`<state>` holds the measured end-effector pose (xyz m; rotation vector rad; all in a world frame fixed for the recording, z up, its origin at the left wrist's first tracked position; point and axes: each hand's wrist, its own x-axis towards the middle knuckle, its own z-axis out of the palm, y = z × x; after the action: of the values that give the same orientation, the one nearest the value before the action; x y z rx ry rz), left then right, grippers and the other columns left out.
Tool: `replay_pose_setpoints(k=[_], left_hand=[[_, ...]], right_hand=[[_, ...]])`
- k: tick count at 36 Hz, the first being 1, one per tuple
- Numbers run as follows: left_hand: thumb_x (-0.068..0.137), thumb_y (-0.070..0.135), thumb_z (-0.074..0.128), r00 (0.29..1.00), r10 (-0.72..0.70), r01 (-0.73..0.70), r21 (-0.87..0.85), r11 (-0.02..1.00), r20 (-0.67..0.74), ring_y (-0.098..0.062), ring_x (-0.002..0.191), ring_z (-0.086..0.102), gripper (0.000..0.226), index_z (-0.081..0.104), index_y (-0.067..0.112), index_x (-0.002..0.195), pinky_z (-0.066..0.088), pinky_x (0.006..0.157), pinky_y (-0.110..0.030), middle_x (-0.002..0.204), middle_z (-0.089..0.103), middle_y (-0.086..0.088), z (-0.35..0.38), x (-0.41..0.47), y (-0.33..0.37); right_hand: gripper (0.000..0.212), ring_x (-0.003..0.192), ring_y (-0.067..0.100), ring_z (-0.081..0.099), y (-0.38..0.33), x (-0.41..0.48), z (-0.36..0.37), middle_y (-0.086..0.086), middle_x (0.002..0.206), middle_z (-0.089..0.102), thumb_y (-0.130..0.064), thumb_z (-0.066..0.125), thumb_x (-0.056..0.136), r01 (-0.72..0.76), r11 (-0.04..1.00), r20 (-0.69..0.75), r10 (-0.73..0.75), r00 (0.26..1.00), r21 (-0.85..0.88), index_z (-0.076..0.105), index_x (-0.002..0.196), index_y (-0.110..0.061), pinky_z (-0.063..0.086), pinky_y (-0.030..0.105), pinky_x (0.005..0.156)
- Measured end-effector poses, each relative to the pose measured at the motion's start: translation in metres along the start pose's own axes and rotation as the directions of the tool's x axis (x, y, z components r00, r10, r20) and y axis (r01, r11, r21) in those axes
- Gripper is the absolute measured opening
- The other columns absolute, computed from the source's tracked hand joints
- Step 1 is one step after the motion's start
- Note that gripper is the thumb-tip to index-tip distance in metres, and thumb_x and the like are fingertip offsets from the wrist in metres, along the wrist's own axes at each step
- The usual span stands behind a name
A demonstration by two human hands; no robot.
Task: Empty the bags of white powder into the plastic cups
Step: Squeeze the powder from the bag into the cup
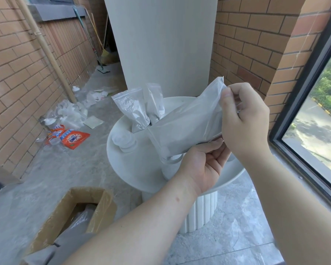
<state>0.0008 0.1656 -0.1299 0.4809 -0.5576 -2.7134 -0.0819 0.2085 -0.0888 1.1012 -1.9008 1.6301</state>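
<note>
A clear zip bag of white powder (187, 127) is held tilted over a round white table (138, 169). My right hand (245, 119) pinches the bag's upper end near its zip edge. My left hand (203, 167) grips the bag's lower edge from below. Under the bag's low corner stands a clear plastic cup (170, 163) holding white powder. Two more bags of powder (132, 109) (156, 102) stand upright in cups at the table's back. A lidded plastic cup (125, 140) sits at the table's left.
An open cardboard box (73, 213) stands on the floor at lower left. An orange detergent pouch (71, 138) and plastic litter (71, 113) lie by the brick wall. A grey pillar (161, 44) rises behind the table. A window (313, 121) is on the right.
</note>
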Motion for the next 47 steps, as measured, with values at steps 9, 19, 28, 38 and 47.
replay_pose_setpoints(k=[9,19,28,38,47], left_hand=[[0.093,-0.012,0.049,1.000,-0.002,0.002,-0.012,1.000,-0.010,-0.018,0.078,0.076,0.037,0.078,0.001,0.073,0.061,0.067,-0.026,0.088,0.076,-0.011,-0.001,0.000,-0.001],[0.092,-0.013,0.051,1.000,-0.009,0.009,-0.045,0.999,0.004,-0.017,0.075,0.075,0.033,0.077,0.001,0.076,0.060,0.064,-0.025,0.086,0.077,-0.010,0.000,0.000,0.001],[0.092,-0.013,0.051,1.000,-0.003,0.003,-0.036,0.999,0.008,-0.014,0.073,0.075,0.037,0.078,0.003,0.073,0.060,0.064,-0.024,0.085,0.077,-0.008,0.001,0.003,-0.001],[0.093,-0.012,0.052,1.000,0.020,-0.019,-0.030,0.999,0.017,-0.014,0.080,0.075,0.030,0.077,0.003,0.088,0.060,0.069,-0.022,0.093,0.077,-0.008,0.003,0.006,-0.001],[0.092,-0.011,0.053,0.999,0.028,-0.028,0.003,1.000,0.031,-0.012,0.079,0.075,0.033,0.080,0.006,0.082,0.060,0.072,-0.021,0.092,0.077,-0.006,0.004,0.005,-0.001]], right_hand=[[0.020,0.071,0.013,0.049,-0.001,0.001,-0.001,-0.006,0.076,0.056,-0.022,0.049,0.104,-0.024,1.000,0.010,0.024,1.000,0.013,0.057,0.087,-0.015,0.040,0.026,0.068],[0.022,0.079,0.010,0.050,0.003,-0.002,0.000,-0.004,0.082,0.060,-0.023,0.047,0.104,-0.051,0.999,0.058,0.052,0.997,-0.018,0.060,0.091,-0.010,0.036,0.012,0.072],[0.023,0.085,0.011,0.053,0.010,-0.005,-0.004,-0.001,0.087,0.063,-0.023,0.048,0.106,0.042,0.997,0.060,-0.038,0.997,-0.068,0.061,0.093,-0.009,0.045,0.032,0.076],[0.015,0.084,0.000,0.050,0.022,-0.011,-0.011,-0.007,0.090,0.059,-0.019,0.054,0.102,0.080,0.993,0.054,-0.076,0.996,-0.081,0.063,0.097,-0.009,0.039,0.012,0.080],[0.017,0.082,0.014,0.052,0.022,-0.011,-0.006,0.003,0.085,0.060,-0.012,0.052,0.102,0.141,0.987,0.023,-0.140,0.990,-0.071,0.062,0.091,-0.004,0.045,0.028,0.074]])
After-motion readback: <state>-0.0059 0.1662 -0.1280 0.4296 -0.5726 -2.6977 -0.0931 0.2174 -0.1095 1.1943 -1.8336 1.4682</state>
